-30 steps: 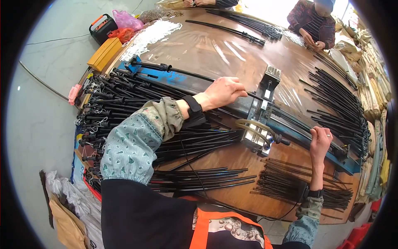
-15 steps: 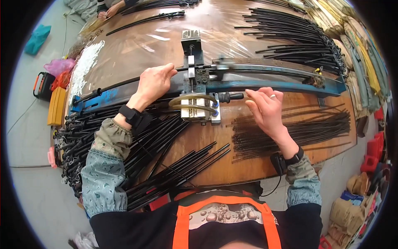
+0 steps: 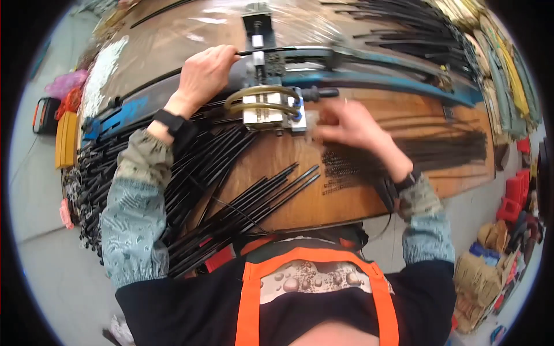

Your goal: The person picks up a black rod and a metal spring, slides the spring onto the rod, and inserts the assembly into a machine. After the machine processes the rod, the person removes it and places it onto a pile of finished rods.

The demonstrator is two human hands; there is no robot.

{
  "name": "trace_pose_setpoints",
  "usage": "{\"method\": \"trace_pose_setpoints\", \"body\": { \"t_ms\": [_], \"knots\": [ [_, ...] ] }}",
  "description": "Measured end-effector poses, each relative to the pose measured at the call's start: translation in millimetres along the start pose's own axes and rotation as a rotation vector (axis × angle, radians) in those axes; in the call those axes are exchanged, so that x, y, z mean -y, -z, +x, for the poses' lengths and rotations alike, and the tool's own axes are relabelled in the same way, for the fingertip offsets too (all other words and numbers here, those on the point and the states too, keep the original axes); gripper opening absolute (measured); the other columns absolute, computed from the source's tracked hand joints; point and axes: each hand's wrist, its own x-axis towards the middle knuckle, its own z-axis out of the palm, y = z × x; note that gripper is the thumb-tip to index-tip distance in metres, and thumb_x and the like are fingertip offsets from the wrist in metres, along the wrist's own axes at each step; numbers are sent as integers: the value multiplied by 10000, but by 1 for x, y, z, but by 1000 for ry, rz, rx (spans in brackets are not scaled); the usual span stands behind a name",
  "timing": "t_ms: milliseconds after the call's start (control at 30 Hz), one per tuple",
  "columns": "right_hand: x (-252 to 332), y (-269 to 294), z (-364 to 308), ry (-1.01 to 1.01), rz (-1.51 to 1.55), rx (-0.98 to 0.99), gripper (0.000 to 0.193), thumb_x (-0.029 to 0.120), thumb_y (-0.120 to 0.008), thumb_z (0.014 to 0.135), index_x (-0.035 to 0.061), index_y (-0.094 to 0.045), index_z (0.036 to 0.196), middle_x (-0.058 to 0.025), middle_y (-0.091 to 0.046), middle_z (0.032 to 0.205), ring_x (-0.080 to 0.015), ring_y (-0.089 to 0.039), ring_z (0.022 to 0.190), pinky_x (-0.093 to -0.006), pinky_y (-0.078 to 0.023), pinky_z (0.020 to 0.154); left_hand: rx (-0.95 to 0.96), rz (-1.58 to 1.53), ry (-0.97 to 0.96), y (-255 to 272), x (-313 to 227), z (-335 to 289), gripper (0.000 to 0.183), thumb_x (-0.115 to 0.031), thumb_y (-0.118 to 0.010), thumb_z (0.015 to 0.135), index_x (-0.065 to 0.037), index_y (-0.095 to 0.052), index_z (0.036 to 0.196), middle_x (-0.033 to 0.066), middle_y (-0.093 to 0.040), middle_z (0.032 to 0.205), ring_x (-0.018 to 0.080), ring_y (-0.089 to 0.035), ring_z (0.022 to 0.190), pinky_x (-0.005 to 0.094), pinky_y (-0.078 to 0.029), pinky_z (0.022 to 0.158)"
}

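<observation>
A black rod (image 3: 247,53) is pinched between the thumb and fingers of the left hand (image 3: 205,75), just left of the upright metal fixture that the rod lies across. The right hand (image 3: 349,124) is blurred; its fingers are pointed leftward, just below the black handle (image 3: 320,93), and whether anything is gripped by them cannot be told. Beside that hand, the metal block (image 3: 264,115) is fitted with looped brown hoses (image 3: 251,92). Beyond both hands, the long blue beam (image 3: 352,77) is stretched across the wooden table (image 3: 280,151), with the rod set along its left part. Dark coiled springs (image 3: 415,151) are spread to the right of the right hand. Loose black rods (image 3: 254,209) are laid at the near edge, and more are heaped under the left forearm. Farther out, a yellow box (image 3: 66,140) is seen at the left.
</observation>
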Motion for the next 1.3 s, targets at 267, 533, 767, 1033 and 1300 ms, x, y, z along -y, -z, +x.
{"method": "trace_pose_setpoints", "body": {
  "t_ms": [267,533,767,1033,1300],
  "knots": [
    [-4,-19,-10,162,-85,-34,206,193,-770,784,55,-648,875,-119,-633,835,-334,-605,826,-398,-491,722,-151,285,-12,29,33,-42,90,-172,-660,873,-147,-625,952,8,-618,873,210,-594,903,373,-401,813],
    [3,-8,-21,79,-143,-1,194,179,-765,791,23,-655,829,-139,-580,791,-324,-571,788,-403,-467,705,411,312,405,133,-45,-128,192,-227,-687,864,-129,-664,1028,38,-627,932,212,-593,930,374,-349,870],
    [18,-5,-20,-82,-153,-10,197,170,-751,823,-13,-679,829,-156,-581,769,-316,-564,724,-375,-452,669,206,273,381,118,19,-168,171,-242,-656,890,-107,-670,994,62,-611,872,254,-611,913,407,-448,845],
    [28,1,-16,-250,116,102,232,208,-714,879,-23,-697,881,-151,-618,684,-191,-578,624,-330,-459,607,385,-144,361,106,70,-193,196,-226,-633,933,-84,-670,1063,100,-586,865,310,-609,831,404,-505,766],
    [21,8,-21,-317,87,95,207,190,-720,868,-14,-686,849,-139,-574,647,-150,-507,598,-313,-438,585,336,-108,291,130,19,-156,180,-213,-639,924,-123,-674,1075,84,-560,831,276,-608,786,385,-516,652]
  ]
}}
